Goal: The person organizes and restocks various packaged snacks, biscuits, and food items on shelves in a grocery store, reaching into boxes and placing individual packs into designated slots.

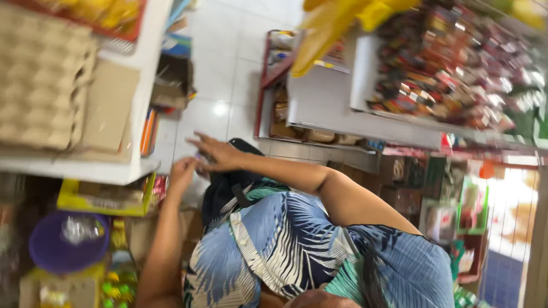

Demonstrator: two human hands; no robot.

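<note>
Stacked cardboard egg trays (37, 73) sit on a white shelf (145, 58) at ten o'clock. A purple bowl (67, 244) lies at eight o'clock. Blurred snack packets (453, 69) fill a rack at two o'clock, above white floor tiles (229, 49).

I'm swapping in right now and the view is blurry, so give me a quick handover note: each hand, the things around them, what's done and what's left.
Left hand: raised, fingers curled; whether it grips anything is too blurred to tell.
Right hand: fingers spread, touching the top of a black bag with a strap, close to the left hand.
Nearby: white counter carrying egg trays; purple bowl below it.
Done: both hands are at the bag.
Left: nothing visibly taken out or put in; the bag's opening is hidden.
</note>
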